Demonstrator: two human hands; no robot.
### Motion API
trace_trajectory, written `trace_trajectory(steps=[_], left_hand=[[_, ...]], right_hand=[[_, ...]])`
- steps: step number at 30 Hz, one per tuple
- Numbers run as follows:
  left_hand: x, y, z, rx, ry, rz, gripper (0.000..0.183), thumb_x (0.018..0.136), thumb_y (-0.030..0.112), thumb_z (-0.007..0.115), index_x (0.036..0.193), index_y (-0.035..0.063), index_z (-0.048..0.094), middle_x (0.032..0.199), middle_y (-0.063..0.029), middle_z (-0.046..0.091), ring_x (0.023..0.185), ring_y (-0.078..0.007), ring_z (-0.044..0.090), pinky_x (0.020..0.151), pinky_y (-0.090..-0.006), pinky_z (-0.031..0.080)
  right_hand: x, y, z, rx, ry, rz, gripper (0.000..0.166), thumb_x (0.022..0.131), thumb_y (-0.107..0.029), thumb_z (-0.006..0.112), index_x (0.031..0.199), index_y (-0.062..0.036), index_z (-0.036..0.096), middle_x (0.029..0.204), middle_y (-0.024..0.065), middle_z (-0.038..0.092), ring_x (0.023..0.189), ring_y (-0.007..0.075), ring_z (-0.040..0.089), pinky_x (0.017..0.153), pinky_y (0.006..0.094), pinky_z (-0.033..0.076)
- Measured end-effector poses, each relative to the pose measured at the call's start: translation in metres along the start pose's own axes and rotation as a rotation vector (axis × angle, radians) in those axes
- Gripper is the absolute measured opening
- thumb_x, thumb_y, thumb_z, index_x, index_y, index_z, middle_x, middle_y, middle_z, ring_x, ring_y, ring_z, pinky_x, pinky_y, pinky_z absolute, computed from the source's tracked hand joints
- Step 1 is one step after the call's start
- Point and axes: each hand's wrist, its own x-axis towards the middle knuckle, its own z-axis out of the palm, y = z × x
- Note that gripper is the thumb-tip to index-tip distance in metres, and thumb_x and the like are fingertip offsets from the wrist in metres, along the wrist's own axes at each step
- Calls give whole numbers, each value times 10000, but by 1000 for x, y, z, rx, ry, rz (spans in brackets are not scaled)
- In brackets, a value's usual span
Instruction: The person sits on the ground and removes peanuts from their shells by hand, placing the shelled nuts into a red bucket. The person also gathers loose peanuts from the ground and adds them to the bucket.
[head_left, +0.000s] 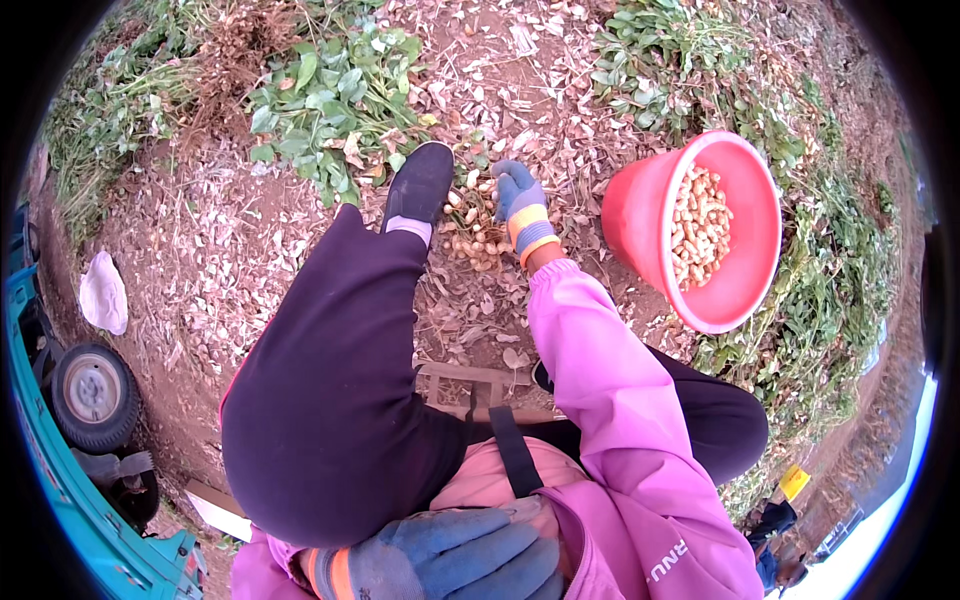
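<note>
My right hand (519, 196), in a blue-grey knit-cuffed work glove, reaches down to the ground with its fingers curled. It is at the right edge of a cluster of peanut pods (480, 244) with stems. Whether the fingers grip a pod or stem is hidden. My left hand (457, 559), in a matching glove with an orange-striped cuff, lies across my lower body, fingers a little apart and holding nothing. My dark shoe (421, 184) is just left of the pods. To the right, a red plastic bucket (637, 214) leans towards me with many loose peanuts (699, 225) inside.
Leafy peanut plants (337, 90) lie ahead left, and more greenery (817, 300) lines the right. Dry leaves (510, 120) cover the soil. A teal vehicle (71, 502) with a wheel (94, 394) stands left, near a whitish object (103, 294). A wooden frame (480, 375) is below me. Another person (772, 525) is far right.
</note>
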Motion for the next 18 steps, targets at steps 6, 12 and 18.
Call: trace_trajectory(steps=[6, 12, 18], left_hand=[[-6, -6, 5, 4, 82, 17, 301, 605, 182, 528, 849, 43, 636, 945, -136, 624, 907, -299, 618, 793, -375, 496], [-2, -6, -6, -50, -10, -19, 321, 596, 184, 512, 846, 21, 631, 936, -144, 621, 910, -307, 620, 786, -375, 500], [-2, -4, -5, -48, 17, -76, 313, 597, 173, 517, 846, 21, 632, 919, -135, 623, 905, -297, 623, 774, -365, 504]], right_hand=[[18, -7, 33, -842, 174, 50, 369, 731, -326, 655, 970, -46, 627, 910, 194, 645, 815, 306, 634, 745, 379, 485], [41, 17, 47, -877, 234, 55, 317, 732, -228, 670, 974, -30, 617, 890, 174, 648, 743, 299, 653, 674, 377, 509], [15, 16, 42, -50, 112, -26, 131, 756, -71, 645, 861, -22, 584, 677, 55, 560, 481, 142, 502, 454, 293, 438]])
